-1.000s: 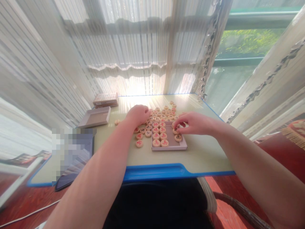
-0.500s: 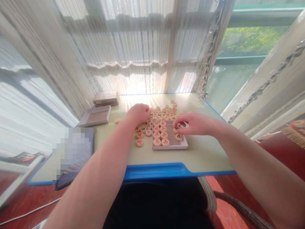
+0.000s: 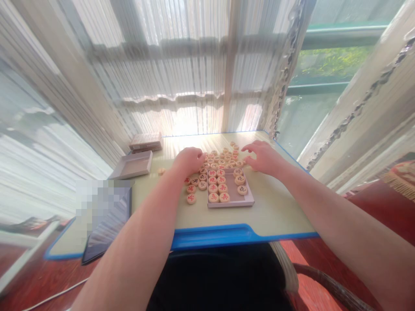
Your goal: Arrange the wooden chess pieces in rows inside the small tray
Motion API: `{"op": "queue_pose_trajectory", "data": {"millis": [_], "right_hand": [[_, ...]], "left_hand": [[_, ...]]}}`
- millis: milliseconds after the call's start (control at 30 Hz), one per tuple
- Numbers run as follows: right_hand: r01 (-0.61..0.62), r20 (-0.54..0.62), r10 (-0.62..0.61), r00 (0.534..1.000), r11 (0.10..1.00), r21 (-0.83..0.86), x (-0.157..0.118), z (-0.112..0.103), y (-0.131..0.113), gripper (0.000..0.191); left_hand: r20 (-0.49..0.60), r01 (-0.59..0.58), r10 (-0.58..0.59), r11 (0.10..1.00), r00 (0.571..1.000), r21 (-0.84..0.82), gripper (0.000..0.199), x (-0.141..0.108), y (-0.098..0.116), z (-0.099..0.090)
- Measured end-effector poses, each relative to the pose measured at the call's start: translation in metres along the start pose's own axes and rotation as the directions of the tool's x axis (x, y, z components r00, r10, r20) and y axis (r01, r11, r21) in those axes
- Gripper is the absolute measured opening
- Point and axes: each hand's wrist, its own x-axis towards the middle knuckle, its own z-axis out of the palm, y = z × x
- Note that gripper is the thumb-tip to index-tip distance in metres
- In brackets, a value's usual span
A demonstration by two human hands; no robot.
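A shallow cardboard box holds round wooden Chinese chess pieces. Two columns of red-marked pieces fill its left side, and three black-marked pieces lie along its right side. Behind the box is a loose cluster of pieces. My left hand rests at the cluster's left edge, fingers curled in; whatever they may hold is hidden. Over the cluster's right edge hovers my right hand, open, thumb and fingers apart, close to a piece or two partly covered by it. Several more pieces lie left of the box.
An empty box lid lies at the back left, in front of a stacked box. A dark tablet-like device is at the left. The pale table has a blue rim; sheer curtains hang behind.
My right hand has left the pieces inside the box and moved back to the cluster's right edge, its fingers opening. The left hand stays nearly in place. The view has tilted slightly upward.
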Motion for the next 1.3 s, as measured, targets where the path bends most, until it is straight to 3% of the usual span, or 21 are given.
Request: {"op": "queue_pose_trajectory", "data": {"millis": [100, 267, 433, 733, 1300], "right_hand": [[-0.056, 0.061, 0.060, 0.996, 0.996, -0.063, 0.004, 0.010, 0.012, 0.034], [-0.050, 0.198, 0.057, 0.979, 0.998, -0.044, 0.007, 0.014, 0.016, 0.029], [-0.067, 0.183, 0.072, 0.980, 0.997, -0.030, 0.008, 0.015, 0.015, 0.031], [-0.103, 0.186, 0.105, 0.977, 0.994, -0.024, 0.007, 0.014, 0.012, 0.031], [-0.088, 0.181, 0.087, 0.980, 0.996, -0.002, 0.008, 0.017, 0.014, 0.031]], "left_hand": [[-0.055, 0.000, -0.001, 1.000, 0.998, -0.014, 0.036, 0.001, -0.001, 0.002], [-0.099, -0.032, 0.022, 0.994, 0.995, -0.104, 0.034, 0.000, -0.003, 0.003], [-0.076, -0.137, 0.125, 0.974, 0.989, -0.179, 0.027, -0.001, -0.003, 0.006], [-0.023, -0.092, 0.090, 0.985, 0.996, -0.143, 0.025, 0.001, -0.005, 0.008], [0.022, -0.170, 0.175, 0.973, 0.984, -0.158, 0.034, 0.001, -0.001, 0.008]]}}
